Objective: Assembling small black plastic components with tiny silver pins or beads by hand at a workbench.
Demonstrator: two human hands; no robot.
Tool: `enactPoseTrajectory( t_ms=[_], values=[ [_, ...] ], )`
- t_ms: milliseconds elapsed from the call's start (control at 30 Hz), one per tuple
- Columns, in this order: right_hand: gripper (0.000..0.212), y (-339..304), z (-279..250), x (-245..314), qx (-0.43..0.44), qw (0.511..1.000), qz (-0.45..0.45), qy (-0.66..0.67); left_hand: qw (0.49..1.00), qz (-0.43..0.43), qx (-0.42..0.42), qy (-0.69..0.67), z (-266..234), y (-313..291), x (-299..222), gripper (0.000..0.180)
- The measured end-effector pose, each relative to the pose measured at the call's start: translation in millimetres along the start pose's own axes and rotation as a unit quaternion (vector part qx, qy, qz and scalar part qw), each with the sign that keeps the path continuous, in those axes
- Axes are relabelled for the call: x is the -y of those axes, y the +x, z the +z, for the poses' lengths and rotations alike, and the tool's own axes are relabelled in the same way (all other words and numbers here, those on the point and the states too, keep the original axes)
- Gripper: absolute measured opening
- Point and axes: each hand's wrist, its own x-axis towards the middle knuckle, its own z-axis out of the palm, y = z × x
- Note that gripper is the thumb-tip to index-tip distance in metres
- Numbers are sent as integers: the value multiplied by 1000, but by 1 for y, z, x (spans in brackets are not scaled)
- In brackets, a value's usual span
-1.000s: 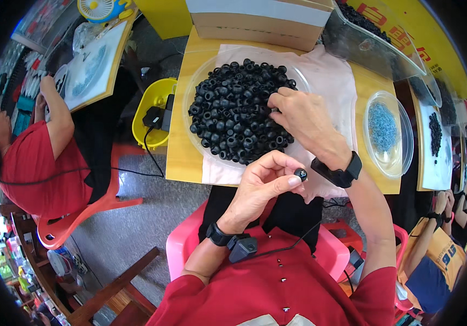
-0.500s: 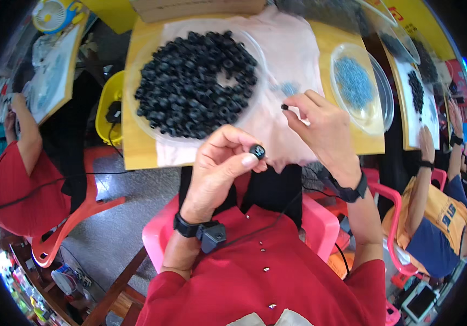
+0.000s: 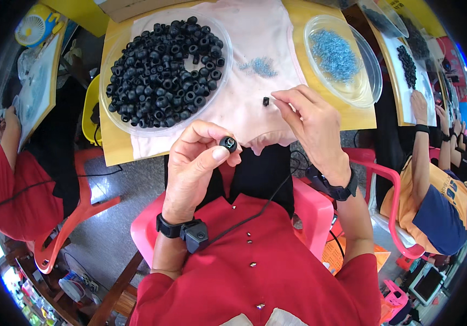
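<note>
Between the thumb and fingers of my left hand (image 3: 198, 157) is a round black cord lock body (image 3: 228, 143). Its opening faces up, with something pale and shiny inside. My right hand (image 3: 312, 117) is pinched over the pink cloth (image 3: 250, 117); at its fingertips shows a small black cylindrical piece (image 3: 266, 101). The two parts are apart. A wide clear tray (image 3: 104, 103) full of black round and cylindrical pieces (image 3: 163, 76) stands at the left. A small pile of thin bluish-grey bits, perhaps springs (image 3: 263, 66), lies on the cloth beyond my right hand.
On the table's right, a clear round container (image 3: 366, 98) holds many more bluish-grey bits (image 3: 332, 51). A cardboard box (image 3: 141, 8) stands at the far edge. Below the table at left is a yellow bin (image 3: 91, 114). Co-workers sit at neighbouring tables on both sides.
The view has shifted, so the table sits further up and left. My left hand still holds the cord lock body, its opening turned more upward. The small black piece remains at my right fingertips.
</note>
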Motion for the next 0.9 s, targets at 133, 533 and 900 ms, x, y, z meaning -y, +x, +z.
enactPoseTrajectory(
  t_ms=[133, 533, 900],
  values=[
    [11, 7, 7, -1, 24, 998, 29, 41, 1000, 0, 3, -5, 2, 1, 2, 16],
    [14, 6, 1, 9, 54, 984, 121, 115, 998, -26, -9, -51, 9, 7, 10, 18],
    [13, 13, -30, 50, 50, 911, 106, 396, 1000, -10, -24, -14, 18, 18, 12, 17]
  ],
)
